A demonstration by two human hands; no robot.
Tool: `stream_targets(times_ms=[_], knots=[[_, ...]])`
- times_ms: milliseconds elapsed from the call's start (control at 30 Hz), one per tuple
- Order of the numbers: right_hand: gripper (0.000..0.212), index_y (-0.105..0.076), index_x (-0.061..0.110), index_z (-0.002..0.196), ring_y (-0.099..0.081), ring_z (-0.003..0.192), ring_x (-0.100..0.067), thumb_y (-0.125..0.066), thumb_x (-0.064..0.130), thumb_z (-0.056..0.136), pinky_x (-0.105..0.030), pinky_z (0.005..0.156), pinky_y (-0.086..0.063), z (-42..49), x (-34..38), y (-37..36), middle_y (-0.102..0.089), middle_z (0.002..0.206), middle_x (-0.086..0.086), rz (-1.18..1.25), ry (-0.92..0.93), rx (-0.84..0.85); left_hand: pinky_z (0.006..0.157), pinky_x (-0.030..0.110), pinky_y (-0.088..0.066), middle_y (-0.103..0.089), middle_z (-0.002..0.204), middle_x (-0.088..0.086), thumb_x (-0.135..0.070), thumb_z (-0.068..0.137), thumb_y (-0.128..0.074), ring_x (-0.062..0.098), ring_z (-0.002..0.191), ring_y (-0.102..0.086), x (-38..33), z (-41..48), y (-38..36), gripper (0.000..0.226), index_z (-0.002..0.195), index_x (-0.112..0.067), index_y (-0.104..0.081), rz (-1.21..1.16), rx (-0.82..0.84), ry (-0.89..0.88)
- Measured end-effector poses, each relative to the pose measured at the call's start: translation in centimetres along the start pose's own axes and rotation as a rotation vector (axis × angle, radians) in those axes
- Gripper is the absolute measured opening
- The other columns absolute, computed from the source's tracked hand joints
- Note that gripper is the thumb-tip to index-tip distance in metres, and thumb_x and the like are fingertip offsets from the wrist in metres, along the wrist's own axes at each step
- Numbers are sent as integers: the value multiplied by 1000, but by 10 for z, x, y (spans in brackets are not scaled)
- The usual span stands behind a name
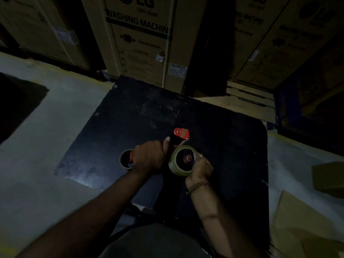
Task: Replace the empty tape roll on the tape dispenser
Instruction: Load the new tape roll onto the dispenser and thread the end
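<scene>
Cardboard everywhere up top: big stacked cartons (141, 40) fill the back, and the middle one reads "LG", "WASHING MACHIN" with the last letter lost at the edge, plus "Clamp bottom". The fine print and stickers lower down are too dim for us to read. Below that we've got a black board (141, 118) lying on the pale floor (46, 127), and that's our work surface.

Our two forearms reach in from the bottom of the shot, meeting over the board. Our left hand (149, 157) is curled knuckles-up, closed around the tape dispenser's handle, thumb pointing forward toward the red head of the tape dispenser (181, 134). Most of the dispenser body is hidden under that hand. Our right hand (200, 167), bracelet (198, 186) at the wrist, pinches the near edge of the new tape roll (181, 161), which sits over the dispenser's red hub.

Just left of our left hand the empty tape roll (125, 158) rests on the board, half covered by the hand and the orange handle end.
</scene>
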State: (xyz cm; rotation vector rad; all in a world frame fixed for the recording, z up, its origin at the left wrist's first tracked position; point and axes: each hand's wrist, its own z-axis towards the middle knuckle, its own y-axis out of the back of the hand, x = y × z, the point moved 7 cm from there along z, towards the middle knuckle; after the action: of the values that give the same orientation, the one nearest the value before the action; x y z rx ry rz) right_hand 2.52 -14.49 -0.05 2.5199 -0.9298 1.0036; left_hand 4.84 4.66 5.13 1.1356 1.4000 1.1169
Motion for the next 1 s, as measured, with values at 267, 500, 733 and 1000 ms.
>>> stream_targets(times_ms=[267, 500, 733, 1000], knots=[[17, -69, 17, 103, -67, 94, -22, -63, 14, 87, -35, 83, -56, 3, 29, -10, -68, 98, -1, -269, 204, 80, 46, 35, -34, -66, 76, 14, -42, 106, -4, 35, 57, -62, -1, -3, -1, 68, 145, -9, -48, 54, 89, -161], [19, -71, 25, 103, -42, 128, -14, -75, 21, 85, -25, 105, -38, -79, 110, -61, -52, 127, 4, -938, 1246, 372, 41, 27, -25, -54, 60, 7, -17, 104, -31, 27, 42, -50, 1, -2, 20, 41, 120, 0, -65, 91, -196, -129], [56, -61, 23, 136, -56, 123, -23, -77, 25, 83, -40, 105, -49, -79, 101, -131, -59, 129, -1, -1471, 1241, 745, 36, 28, -35, -52, 57, 8, -14, 103, -39, 28, 41, -50, -1, 3, 31, 32, 79, -7, -59, 118, -429, -163], [28, -78, 23, 107, -64, 100, -27, -79, 35, 81, -32, 79, -50, -73, 106, -157, -60, 107, -3, -1631, 1406, 647, 45, 33, -44, -65, 71, 10, -28, 105, -25, 33, 57, -64, 1, 10, 21, 51, 87, -8, -69, -14, -140, -88]])
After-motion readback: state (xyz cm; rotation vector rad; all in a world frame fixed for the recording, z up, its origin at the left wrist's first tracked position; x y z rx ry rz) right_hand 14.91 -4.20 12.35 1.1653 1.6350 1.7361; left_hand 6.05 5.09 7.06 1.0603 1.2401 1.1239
